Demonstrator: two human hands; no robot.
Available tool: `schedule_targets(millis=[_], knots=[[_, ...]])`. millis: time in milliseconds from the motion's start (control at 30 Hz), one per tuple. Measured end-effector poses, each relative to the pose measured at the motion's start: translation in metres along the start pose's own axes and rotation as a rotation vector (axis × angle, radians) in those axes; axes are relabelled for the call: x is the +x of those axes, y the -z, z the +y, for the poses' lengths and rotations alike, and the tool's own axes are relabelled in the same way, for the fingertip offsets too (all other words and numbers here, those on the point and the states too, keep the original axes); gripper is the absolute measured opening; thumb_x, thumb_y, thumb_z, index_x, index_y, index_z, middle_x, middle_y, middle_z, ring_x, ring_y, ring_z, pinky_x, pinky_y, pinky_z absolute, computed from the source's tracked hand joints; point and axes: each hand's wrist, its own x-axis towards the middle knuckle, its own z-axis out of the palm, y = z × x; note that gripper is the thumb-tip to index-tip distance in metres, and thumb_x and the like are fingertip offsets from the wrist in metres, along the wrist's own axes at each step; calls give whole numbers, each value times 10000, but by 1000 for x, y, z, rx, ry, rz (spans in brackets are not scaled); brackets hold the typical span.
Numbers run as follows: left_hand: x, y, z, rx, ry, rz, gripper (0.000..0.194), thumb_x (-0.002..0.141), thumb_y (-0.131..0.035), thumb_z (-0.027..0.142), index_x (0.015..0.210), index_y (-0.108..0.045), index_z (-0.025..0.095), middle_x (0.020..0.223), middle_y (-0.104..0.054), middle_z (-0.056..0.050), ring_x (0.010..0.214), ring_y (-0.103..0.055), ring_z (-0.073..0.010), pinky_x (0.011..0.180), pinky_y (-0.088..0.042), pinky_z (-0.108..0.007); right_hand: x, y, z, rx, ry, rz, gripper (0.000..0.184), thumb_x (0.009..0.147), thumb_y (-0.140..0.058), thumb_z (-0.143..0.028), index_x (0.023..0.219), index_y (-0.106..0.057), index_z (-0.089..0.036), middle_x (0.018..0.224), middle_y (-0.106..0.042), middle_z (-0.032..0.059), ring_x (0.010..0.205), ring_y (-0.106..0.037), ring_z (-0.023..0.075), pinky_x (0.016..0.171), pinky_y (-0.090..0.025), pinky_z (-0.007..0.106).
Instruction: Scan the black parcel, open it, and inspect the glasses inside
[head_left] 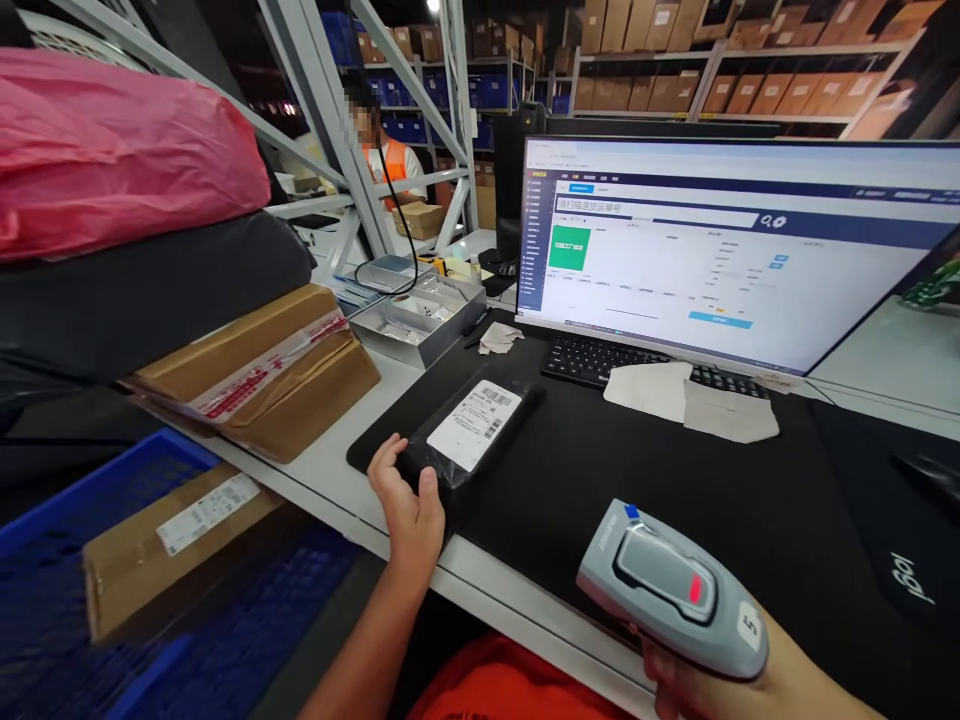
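Observation:
On the black desk mat [555,480] lies a black-wrapped package [499,455] with a white shipping label [474,424] on top. My left hand [411,500] grips its near end, thumb on the near side and fingers at the left edge. In my right hand [675,680] is a grey barcode scanner [667,590], its head pointing left toward the package and a red light lit on its top. The scanner body hides most of my right fingers, which wrap under it.
A monitor [720,240] stands behind a keyboard [600,362] partly covered by paper pieces [690,400]. Stacked parcels, including a cardboard box [300,370] and a pink bag [120,150], rise at left above a blue crate [45,530]. A person [394,165] is beyond the frame.

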Motion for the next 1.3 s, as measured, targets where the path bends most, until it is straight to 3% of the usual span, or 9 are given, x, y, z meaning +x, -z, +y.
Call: schedule_targets(millis=[133, 233, 400, 667, 833, 967, 1133, 1200, 1300], knots=[[0, 1, 0, -5, 3, 2, 425, 1007, -470, 400, 1344, -470, 141, 1403, -476, -191, 1350, -454, -292, 1182, -331, -510, 1, 0, 1, -41, -11, 6, 309, 816, -738, -393, 677, -596, -157, 683, -582, 58, 662, -587, 168, 582, -521, 234], [0, 0, -4, -2, 5, -1, 434, 999, -475, 389, 1348, -474, 131, 1410, -473, -196, 1352, -453, -297, 1184, -329, -515, -1, -3, -1, -15, -45, 81, 222, 832, -721, -356, 808, -655, -144, 754, -600, 52, 656, -599, 151, 597, -547, 234], [0, -3, -14, -22, 25, -22, 467, 994, -474, 411, 1377, -460, 144, 1421, -466, -177, 1370, -445, -295, 1207, -319, -516, -1, -2, -10, 96, -23, 24, 114, 807, -690, -185, 904, -655, -137, 767, -592, 12, 637, -584, 112, 606, -566, 208], [3, -3, -13, -23, 44, -34, 498, 992, -483, 443, 1376, -466, 127, 1420, -478, -196, 1369, -450, -320, 1200, -326, -544, -1, 3, 2, 104, -34, 3, 435, 829, -608, -75, 1234, -689, -212, 856, -632, -2, 693, -623, 104, 613, -559, 174], [4, -2, -9, 14, 54, -52, 415, 986, -471, 428, 1289, -502, 146, 1416, -491, -183, 1370, -453, -321, 1199, -314, -546, 2, 4, -4, 102, -24, 43, 287, 819, -616, -91, 1086, -696, -159, 811, -631, -4, 616, -604, 91, 539, -537, 164], [4, -5, -14, -96, 192, -51, 436, 966, -501, 391, 1334, -454, 161, 1438, -483, -179, 1372, -466, -301, 1206, -324, -526, 6, 7, 0, 51, -120, 71, 80, 849, -636, -204, 878, -653, -131, 727, -607, 12, 587, -609, 112, 393, -393, 122], [14, -7, -27, -330, 614, -24, 431, 945, -507, 421, 1315, -444, 209, 1239, -605, -108, 1196, -594, -255, 1094, -480, -479, 16, 10, 17, 65, -38, 161, 266, 853, -720, -336, 1027, -675, -139, 796, -618, 23, 622, -584, 113, 554, -537, 206], [17, -6, -30, -362, 649, -47, 442, 947, -507, 475, 1309, -469, 224, 1118, -622, -73, 1074, -633, -229, 1008, -536, -439, 16, 13, 19, 109, -3, 228, 409, 833, -775, -422, 1112, -673, -141, 870, -648, 52, 653, -599, 131, 611, -571, 256], [16, -5, -28, -280, 625, -52, 500, 899, -597, 535, 1296, -539, 238, 1097, -620, -55, 1007, -635, -210, 935, -553, -384, 4, 25, 15, 223, 43, 431, 557, 787, -826, -522, 1183, -670, -164, 1084, -689, 118, 673, -616, 142, 646, -576, 289]])
